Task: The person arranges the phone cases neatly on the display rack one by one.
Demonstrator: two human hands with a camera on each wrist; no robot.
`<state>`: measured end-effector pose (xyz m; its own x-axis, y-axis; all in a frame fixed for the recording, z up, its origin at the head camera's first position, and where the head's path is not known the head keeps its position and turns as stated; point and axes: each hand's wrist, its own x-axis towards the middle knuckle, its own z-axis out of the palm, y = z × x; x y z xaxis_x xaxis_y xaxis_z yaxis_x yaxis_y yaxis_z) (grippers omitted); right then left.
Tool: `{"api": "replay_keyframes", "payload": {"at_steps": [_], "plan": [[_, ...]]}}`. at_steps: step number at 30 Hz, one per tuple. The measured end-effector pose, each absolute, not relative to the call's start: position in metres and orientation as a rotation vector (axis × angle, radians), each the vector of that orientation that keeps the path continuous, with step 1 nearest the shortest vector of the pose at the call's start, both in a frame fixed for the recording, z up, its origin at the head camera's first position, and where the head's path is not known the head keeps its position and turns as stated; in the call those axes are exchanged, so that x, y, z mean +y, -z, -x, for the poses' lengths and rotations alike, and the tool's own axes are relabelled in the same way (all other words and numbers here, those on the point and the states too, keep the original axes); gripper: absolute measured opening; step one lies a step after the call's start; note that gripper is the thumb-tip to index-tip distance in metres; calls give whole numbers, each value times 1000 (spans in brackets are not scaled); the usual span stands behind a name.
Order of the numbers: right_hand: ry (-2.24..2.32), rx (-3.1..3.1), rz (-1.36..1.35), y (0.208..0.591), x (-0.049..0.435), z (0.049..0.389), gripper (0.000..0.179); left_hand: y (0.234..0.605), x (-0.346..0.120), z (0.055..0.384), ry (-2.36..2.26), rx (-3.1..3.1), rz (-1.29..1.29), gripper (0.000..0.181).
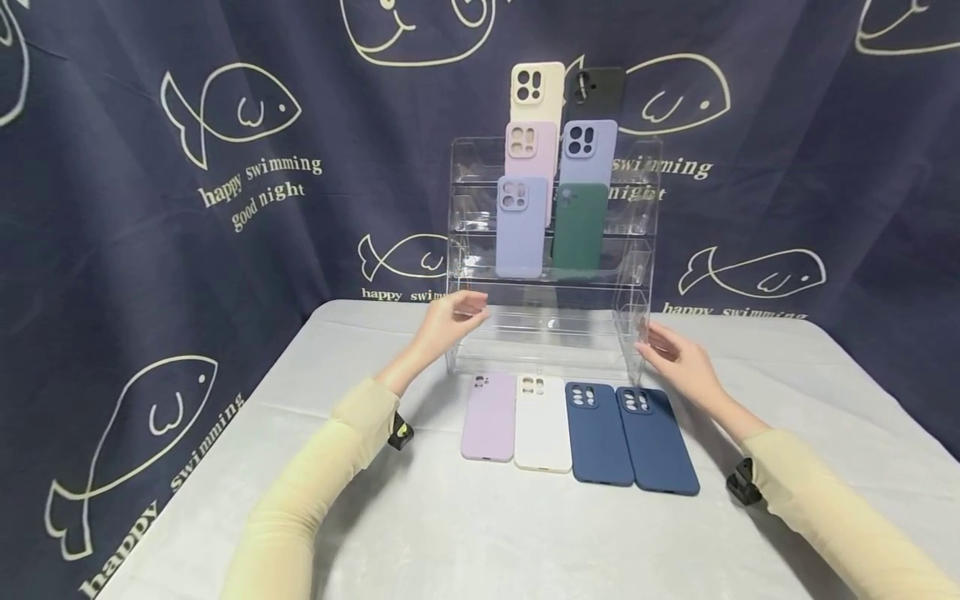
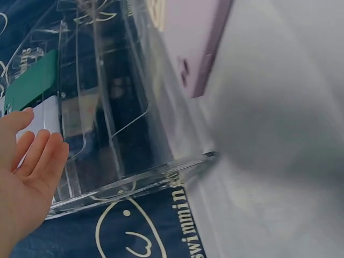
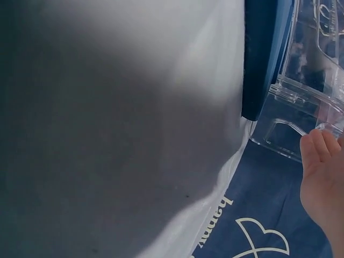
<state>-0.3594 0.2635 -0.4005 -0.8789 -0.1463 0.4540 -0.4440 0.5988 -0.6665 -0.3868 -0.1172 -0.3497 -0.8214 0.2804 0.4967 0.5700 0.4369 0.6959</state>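
Observation:
A clear acrylic stepped rack stands on the cloth-covered table. Phone cases lean on its upper tiers: cream, black, pink, light purple, pale blue and green. At the rack's left side is my left hand, thumb and fingers apart, holding nothing; contact with the rack is unclear. My right hand has its fingertips at the rack's right side panel. In the right wrist view the fingers lie fairly straight against the clear plastic.
In front of the rack lie a lilac case, a white case and two navy cases, one on the left and one on the right. A dark blue fish-print curtain hangs behind the grey-white tablecloth.

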Motion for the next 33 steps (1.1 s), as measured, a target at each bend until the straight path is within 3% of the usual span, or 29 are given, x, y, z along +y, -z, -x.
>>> {"api": "replay_keyframes", "payload": {"at_steps": [6,17,33], "plan": [[-1188,-2468,-465,384,255,347,48,361,-123,378,1264,-2492,809,28],[-1191,-2451,-495,408,269,365,53,381,-136,368,1252,-2584,853,26],[-1235,-2448,-510,409,269,364,54,398,-154,363,986,-2599,893,21]]}}
